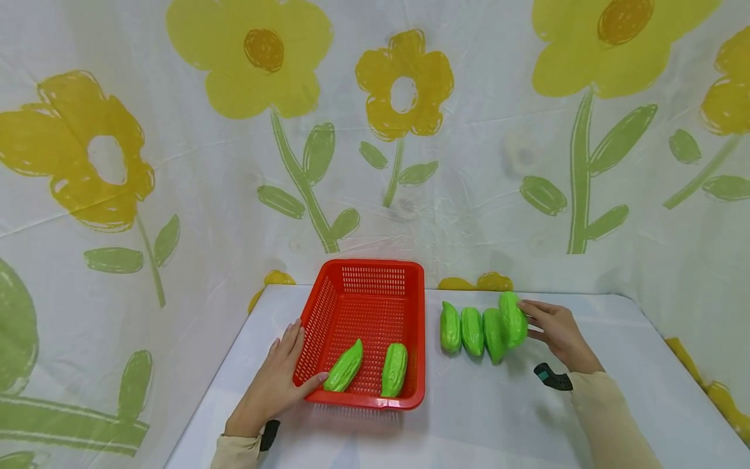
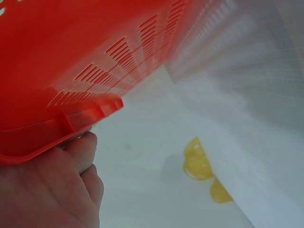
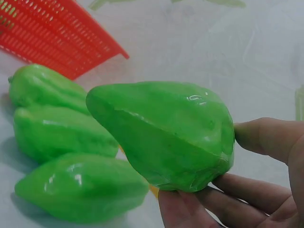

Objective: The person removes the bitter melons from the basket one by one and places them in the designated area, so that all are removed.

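Green gourd (image 1: pixel 513 320), glossy and ridged, hangs at 3 o'clock of a red basket (image 1: pixel 363 402), just above the pale surface (image 1: pixel 469 417). The hands are well apart. The right hand (image 1: pixel 559 329) pinches the gourd's blunt end, thumb on one side and fingers on the other, while in the right wrist view the tapered tip points free toward 10 o'clock. The left hand (image 1: pixel 275 384) is clamped on the basket's rim at 8 o'clock, thumb over the near corner, fingers along the outer wall. Three more gourds (image 1: pixel 472 331) lie in a row at the held one's 9 o'clock; whether it touches the nearest cannot be told. Two gourds (image 1: pixel 344 366) lie inside the basket, at 7 and 5 o'clock. By its shiny, undented skin, the piece looks like a moulded model: probably light, stiff and hard to bruise, but slick. The broad body, gripped across the ridges, should give the surest hold; the narrow tip would likely twist or slide from the fingers.
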A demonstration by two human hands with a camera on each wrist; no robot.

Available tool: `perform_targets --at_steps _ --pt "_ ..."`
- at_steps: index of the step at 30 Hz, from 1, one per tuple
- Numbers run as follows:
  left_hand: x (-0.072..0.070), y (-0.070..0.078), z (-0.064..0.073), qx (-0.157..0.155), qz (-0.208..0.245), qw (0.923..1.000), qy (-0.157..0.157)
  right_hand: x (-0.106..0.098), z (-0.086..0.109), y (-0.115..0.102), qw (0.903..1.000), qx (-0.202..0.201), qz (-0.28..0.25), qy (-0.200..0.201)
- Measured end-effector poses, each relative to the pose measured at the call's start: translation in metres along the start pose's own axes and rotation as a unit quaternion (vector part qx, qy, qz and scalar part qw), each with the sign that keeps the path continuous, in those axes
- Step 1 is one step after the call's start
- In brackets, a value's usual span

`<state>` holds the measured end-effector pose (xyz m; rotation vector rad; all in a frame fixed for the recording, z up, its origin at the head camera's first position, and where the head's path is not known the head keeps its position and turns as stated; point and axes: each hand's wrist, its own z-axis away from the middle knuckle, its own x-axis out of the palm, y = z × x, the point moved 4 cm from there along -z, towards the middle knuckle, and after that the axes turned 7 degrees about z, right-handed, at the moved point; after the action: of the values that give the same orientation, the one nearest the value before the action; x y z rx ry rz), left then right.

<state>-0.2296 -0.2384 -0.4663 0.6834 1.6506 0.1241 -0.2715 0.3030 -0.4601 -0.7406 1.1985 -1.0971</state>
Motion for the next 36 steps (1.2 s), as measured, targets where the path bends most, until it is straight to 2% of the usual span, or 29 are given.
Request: perform_targets --at_steps 16,36 --pt "0.0 0.0 0.001 0.001 0.002 1.0 0.002 -0.013 -0.005 0.023 0.9997 0.024 0.009 0.006" --pt "0.0 -0.001 0.0 -0.001 0.004 1.0 0.001 -0.014 -0.013 0.043 0.9989 0.047 0.006 0.004"
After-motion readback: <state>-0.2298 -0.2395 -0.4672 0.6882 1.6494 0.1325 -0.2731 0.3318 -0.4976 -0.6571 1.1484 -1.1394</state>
